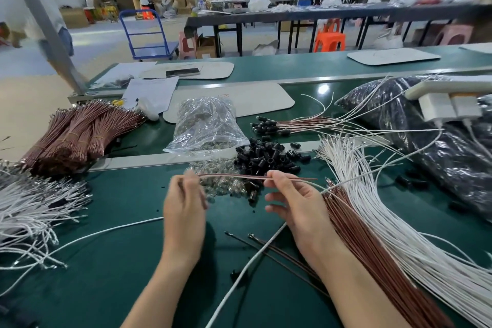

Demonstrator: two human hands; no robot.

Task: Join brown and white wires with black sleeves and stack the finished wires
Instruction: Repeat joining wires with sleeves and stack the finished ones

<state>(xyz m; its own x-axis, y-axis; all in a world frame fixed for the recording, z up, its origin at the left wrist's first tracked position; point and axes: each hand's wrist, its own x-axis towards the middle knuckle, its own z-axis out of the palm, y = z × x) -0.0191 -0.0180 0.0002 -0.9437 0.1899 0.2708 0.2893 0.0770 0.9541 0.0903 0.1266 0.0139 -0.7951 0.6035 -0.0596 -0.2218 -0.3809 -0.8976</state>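
At centre frame both hands hold 1 brown wire (234, 176) level above the green worktop (119, 247). The left hand (183, 210) pinches its left end, and the right hand (295, 200) pinches it between thumb and forefinger, other fingers loosely curled. Black sleeves (269, 160) are piled just behind. Finished wires (292, 125) lie further back, right of centre. Loose brown strands (372, 247) and white strands (404, 226) fan out at right.
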